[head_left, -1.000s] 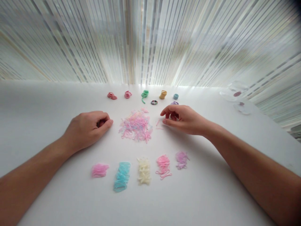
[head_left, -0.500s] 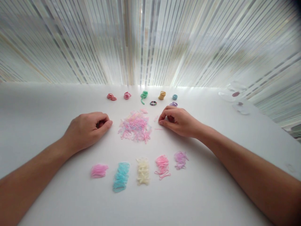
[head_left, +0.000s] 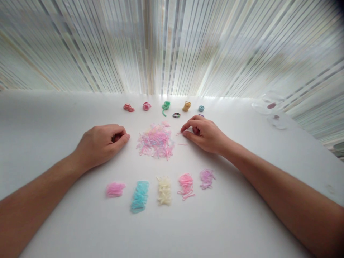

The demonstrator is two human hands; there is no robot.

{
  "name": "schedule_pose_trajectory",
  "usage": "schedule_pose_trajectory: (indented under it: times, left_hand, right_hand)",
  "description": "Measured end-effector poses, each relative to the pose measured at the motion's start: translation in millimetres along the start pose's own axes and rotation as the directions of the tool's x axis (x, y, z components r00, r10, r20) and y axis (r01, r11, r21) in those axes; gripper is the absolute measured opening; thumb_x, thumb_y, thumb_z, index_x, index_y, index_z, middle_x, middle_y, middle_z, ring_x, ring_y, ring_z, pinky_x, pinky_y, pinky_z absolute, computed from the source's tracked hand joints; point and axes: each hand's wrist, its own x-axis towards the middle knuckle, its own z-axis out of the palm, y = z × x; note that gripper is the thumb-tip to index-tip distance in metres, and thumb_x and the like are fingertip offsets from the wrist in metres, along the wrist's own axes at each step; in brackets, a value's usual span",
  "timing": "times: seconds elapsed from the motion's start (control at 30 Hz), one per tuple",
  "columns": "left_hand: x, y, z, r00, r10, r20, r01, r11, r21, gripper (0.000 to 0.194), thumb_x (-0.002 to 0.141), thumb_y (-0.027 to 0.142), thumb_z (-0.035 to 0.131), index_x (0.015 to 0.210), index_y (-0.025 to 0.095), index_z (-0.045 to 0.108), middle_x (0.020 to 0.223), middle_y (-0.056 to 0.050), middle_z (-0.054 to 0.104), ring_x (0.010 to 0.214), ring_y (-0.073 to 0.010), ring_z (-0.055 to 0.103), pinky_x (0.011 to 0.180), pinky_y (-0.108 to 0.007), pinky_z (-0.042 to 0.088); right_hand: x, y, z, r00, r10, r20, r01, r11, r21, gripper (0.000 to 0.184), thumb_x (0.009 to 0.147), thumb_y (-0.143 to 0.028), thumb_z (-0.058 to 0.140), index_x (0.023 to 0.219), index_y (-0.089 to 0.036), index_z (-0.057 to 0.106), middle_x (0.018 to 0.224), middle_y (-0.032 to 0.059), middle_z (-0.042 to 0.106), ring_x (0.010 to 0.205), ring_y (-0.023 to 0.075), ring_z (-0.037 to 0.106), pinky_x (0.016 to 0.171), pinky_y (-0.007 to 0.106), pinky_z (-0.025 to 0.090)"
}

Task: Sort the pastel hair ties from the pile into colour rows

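The right hand is held low over the white bench, its thumb and forefinger drawn together at a thin pale-pink elastic band that lies just outside the heap. Whether that band is actually grasped cannot be told, since the strand is too fine at this view. A second loose band lies just below the fingers, touching neither hand. The left hand rests on the bench to the left of the heap, its fingers curled in toward the palm; nothing can be seen in this grip, though a small item inside it cannot be ruled out.

Between the hands sits a tangled heap of mixed pastel elastic bands – pink, lilac and pale blue. Nearer the person, five separate piles are laid out in a row: pink, pale blue, cream, deeper pink and lilac. Small coils of red, green and yellow bands stand farther off.

For strands this fine, a pinch made with the very fingertips is judged the surest hold – it is kept clear of the heap so that neighbouring bands are not snagged.
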Motion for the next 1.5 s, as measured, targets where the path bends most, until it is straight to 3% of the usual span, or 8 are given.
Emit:
schedule_pose_trajectory:
  times: [0.27,0.8,1.07,1.5]
  left_hand:
    - [0.6,-6.4,4.1,1.0,0.019,-0.021,-0.018,0.999,0.028,0.04,0.099,0.053,0.048,0.083,0.022,0.067,0.078,-0.001,0.069,0.073,-0.0171,0.057,0.073,-0.033,0.037]
    - [0.0,0.7,-1.3,1.0,-0.004,0.008,0.004,1.0,-0.017,0.042,0.095,0.057,0.047,0.08,0.023,0.066,0.078,-0.004,0.07,0.072,-0.0204,0.06,0.072,-0.034,0.038]
    - [-0.4,1.6,-1.2,1.0,-0.013,0.011,0.013,1.0,-0.006,0.041,0.094,0.057,0.047,0.079,0.023,0.065,0.077,-0.004,0.069,0.072,-0.021,0.06,0.071,-0.035,0.038]
    - [-1.2,5.8,-0.2,1.0,-0.013,0.004,0.013,1.0,-0.014,0.037,0.094,0.052,0.047,0.079,0.022,0.063,0.079,-0.004,0.068,0.075,-0.0194,0.058,0.072,-0.033,0.037]
  right_hand:
    - [1.5,-1.1,-0.4,1.0,0.01,-0.004,-0.01,1.0,0.025,0.015,0.098,-0.027,0.072,0.099,-0.02,0.085,0.1,0.0067,0.067,0.069,0.0155,0.05,0.077,0.036,0.045]
    - [0.1,0.7,0.1,0.999,0.028,0.041,-0.033,0.992,0.123,0.014,0.099,-0.029,0.07,0.094,-0.02,0.08,0.102,0.0083,0.072,0.074,0.0173,0.057,0.073,0.035,0.046]
    - [1.0,4.5,-3.9,0.993,0.052,0.104,-0.068,0.985,0.156,0.022,0.102,-0.035,0.066,0.098,-0.019,0.081,0.104,0.0111,0.075,0.085,0.0223,0.063,0.076,0.037,0.047]
    - [-0.3,2.7,-7.6,0.987,0.071,0.141,-0.093,0.983,0.158,0.031,0.097,-0.049,0.066,0.091,-0.021,0.077,0.1,0.0106,0.075,0.078,0.0225,0.062,0.069,0.038,0.046]
